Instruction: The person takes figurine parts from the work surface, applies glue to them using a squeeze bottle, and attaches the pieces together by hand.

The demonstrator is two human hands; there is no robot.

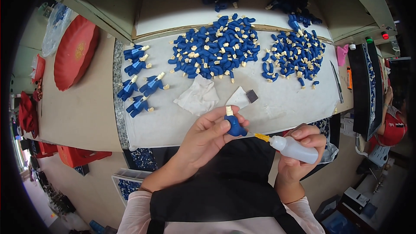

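My left hand (209,133) pinches a small blue doll body (235,126) with a cream neck stub pointing up. In my right hand (305,143) is a white squeeze bottle (295,148), its fingers wrapped around it. The bottle's yellow nozzle (261,137) and thin tip point left, close to the lower side of the doll body; whether they touch I cannot tell. Ahead lie a big pile of blue doll arms (216,45) with cream hands and a second pile of blue arms (299,54). Several blue figures with arms attached (138,106) lie at the left.
A crumpled white cloth (198,96) and a dark small block (251,96) on white paper lie just beyond my hands. A pen (336,82) rests at the right edge. At far left stands a red scalloped tray (77,52). Another person in red (393,123) sits at far right.
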